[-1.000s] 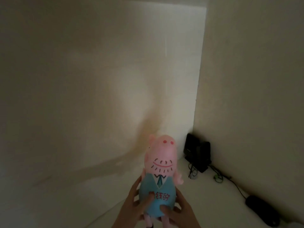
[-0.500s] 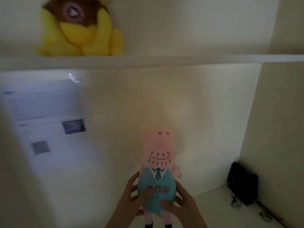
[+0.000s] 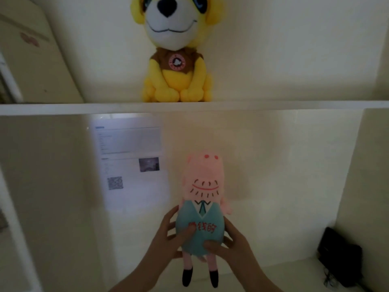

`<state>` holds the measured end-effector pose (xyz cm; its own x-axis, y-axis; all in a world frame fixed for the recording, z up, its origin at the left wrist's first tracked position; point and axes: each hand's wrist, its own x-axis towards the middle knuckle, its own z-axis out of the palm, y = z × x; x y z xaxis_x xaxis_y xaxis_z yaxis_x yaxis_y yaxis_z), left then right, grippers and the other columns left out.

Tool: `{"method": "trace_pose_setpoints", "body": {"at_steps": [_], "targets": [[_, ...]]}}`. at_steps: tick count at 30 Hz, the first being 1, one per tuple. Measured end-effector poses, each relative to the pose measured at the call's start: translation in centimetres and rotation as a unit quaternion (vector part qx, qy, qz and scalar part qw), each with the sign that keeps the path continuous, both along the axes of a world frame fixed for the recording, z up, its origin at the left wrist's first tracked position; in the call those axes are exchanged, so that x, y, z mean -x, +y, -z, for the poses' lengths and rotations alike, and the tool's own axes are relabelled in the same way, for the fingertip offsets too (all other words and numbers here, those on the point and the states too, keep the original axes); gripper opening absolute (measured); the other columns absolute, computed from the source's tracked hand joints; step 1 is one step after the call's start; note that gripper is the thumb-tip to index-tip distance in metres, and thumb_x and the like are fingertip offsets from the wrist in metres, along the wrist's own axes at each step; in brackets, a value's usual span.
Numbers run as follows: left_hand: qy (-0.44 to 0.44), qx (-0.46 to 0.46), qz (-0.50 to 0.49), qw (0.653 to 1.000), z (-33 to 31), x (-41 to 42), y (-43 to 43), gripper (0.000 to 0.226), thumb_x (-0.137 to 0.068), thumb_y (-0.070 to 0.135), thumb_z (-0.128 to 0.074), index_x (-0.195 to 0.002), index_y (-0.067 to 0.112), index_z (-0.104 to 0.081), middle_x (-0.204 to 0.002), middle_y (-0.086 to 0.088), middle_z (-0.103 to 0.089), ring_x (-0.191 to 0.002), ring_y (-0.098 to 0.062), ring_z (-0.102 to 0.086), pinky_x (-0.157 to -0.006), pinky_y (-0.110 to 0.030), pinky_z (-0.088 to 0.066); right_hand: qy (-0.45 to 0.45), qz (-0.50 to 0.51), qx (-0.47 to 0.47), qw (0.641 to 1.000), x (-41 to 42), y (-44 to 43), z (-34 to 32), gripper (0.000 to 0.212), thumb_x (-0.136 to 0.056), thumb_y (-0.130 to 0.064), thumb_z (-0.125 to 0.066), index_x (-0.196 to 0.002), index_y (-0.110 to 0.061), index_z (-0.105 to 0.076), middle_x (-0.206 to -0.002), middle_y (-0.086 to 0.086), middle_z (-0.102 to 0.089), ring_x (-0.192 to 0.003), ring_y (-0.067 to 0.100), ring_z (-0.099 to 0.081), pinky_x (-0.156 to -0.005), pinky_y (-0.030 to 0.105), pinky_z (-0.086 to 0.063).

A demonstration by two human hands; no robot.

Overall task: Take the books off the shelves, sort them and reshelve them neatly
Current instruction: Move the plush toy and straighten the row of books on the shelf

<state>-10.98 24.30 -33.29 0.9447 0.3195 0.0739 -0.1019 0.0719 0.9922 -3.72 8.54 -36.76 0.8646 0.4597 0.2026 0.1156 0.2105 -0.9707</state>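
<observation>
A: Shelf first. Where does it sit for you?

B: The white shelf board runs level across your view, edge to edge, above the middle. The pale back panel shows above and below it. A cream cabinet door is angled at upper left.

A: On the board?

B: A yellow plush dog is seated upright at the centre, paws at the front edge. It wears a brown collar with a round badge. The frame cuts off the top of its head.

A: Below the board?

B: A pale printed sheet lies on the back panel, left of centre, just under the board. I cannot tell whether it is paper or a reflection, and the text is too blurred to read.

A: And what you hold?

B: A pink pig plush in a teal vest with red characters. It is upright in the lower compartment, just right of the sheet, with its legs dangling.

A: Grips?

B: Your left grip clasps the belly's left side, thumb across the red characters. Your right grip clasps the lower right, thumb on the vest front, fingers round the side.

A: Small items?

B: A black device sits in the lower right corner, well apart from the pig. There is a QR code on the sheet.
</observation>
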Motion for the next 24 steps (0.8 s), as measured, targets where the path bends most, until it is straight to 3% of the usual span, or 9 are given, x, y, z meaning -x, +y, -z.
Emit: {"method": "trace_pose_setpoints", "body": {"at_steps": [4,8,11,19,21,24], "targets": [[-0.010,-0.008,-0.002,1.000,-1.3,2.5,1.3,0.059,-0.079,0.024,-0.071,-0.129,0.038,-0.044,-0.119,-0.002,-0.057,-0.095,-0.016,-0.065,-0.062,-0.030,-0.057,-0.019,-0.005,0.006,1.000,1.7,1.3,-1.4,0.065,-0.063,0.008,-0.080,-0.114,-0.027,-0.060,-0.104,-0.006,-0.072,-0.087,0.011,-0.070,-0.066,0.025,-0.057],[-0.028,-0.017,-0.015,0.999,-2.6,5.1,2.9,0.062,-0.072,0.028,-0.072,-0.126,0.038,-0.045,-0.117,-0.002,-0.058,-0.093,-0.016,-0.067,-0.062,-0.030,-0.057,-0.040,-0.026,0.007,0.999,3.4,3.1,-2.8,0.063,-0.067,0.008,-0.078,-0.116,-0.026,-0.061,-0.105,-0.005,-0.072,-0.089,0.012,-0.070,-0.067,0.026,-0.057],[-0.046,-0.022,-0.043,0.998,-3.3,7.1,4.3,0.055,-0.078,0.022,-0.070,-0.125,0.038,-0.046,-0.116,-0.002,-0.058,-0.093,-0.017,-0.067,-0.062,-0.030,-0.057,-0.054,-0.050,0.004,0.997,4.7,4.7,-3.7,0.063,-0.066,0.007,-0.079,-0.117,-0.025,-0.061,-0.105,-0.004,-0.072,-0.092,0.015,-0.069,-0.069,0.028,-0.057],[-0.053,-0.030,-0.138,0.989,-3.9,13.0,8.7,0.060,-0.074,0.022,-0.076,-0.123,0.039,-0.047,-0.113,0.002,-0.058,-0.087,-0.011,-0.068,-0.058,-0.027,-0.056,-0.061,-0.137,-0.006,0.989,8.5,10.6,-4.8,0.064,-0.065,0.012,-0.078,-0.116,-0.021,-0.059,-0.105,-0.007,-0.070,-0.086,0.006,-0.069,-0.064,0.020,-0.055],[-0.052,-0.026,-0.148,0.987,-4.0,14.6,9.8,0.068,-0.065,0.030,-0.085,-0.121,0.040,-0.048,-0.114,0.001,-0.058,-0.091,-0.015,-0.067,-0.057,-0.027,-0.056,-0.059,-0.160,-0.013,0.985,9.3,12.1,-4.8,0.063,-0.064,0.014,-0.077,-0.114,-0.021,-0.059,-0.103,-0.009,-0.070,-0.085,0.006,-0.070,-0.064,0.020,-0.055],[-0.058,-0.035,-0.159,0.985,-4.0,16.9,11.5,0.102,-0.021,0.049,-0.093,-0.115,0.042,-0.051,-0.113,0.001,-0.058,-0.087,-0.013,-0.068,-0.056,-0.030,-0.056,-0.055,-0.195,-0.016,0.979,10.6,14.4,-4.5,0.065,-0.063,0.017,-0.077,-0.112,-0.022,-0.059,-0.101,-0.010,-0.070,-0.088,0.008,-0.069,-0.066,0.022,-0.056]]}}
